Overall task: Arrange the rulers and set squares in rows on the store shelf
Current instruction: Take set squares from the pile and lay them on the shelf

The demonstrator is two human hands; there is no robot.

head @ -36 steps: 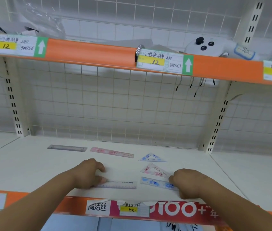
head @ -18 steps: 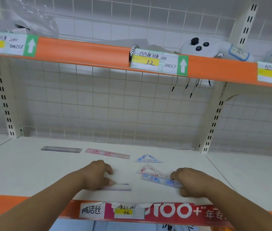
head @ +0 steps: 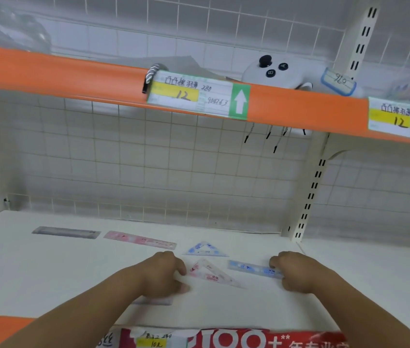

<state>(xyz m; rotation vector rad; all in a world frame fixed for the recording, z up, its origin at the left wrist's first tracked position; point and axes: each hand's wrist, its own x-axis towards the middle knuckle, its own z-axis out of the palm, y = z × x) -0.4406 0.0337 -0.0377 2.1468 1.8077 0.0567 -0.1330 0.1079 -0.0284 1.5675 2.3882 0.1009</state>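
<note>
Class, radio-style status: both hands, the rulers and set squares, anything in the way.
Left hand touching pink set square, grip unclear. Right hand pinches blue ruler. Blue set square close behind.

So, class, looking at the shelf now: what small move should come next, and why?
Probably the right hand should slide the blue ruler back a little. Its fingers pinch that ruler's end, and the ruler lies just nearer than the back row of grey ruler, pink ruler and blue set square, off its right end.
</note>
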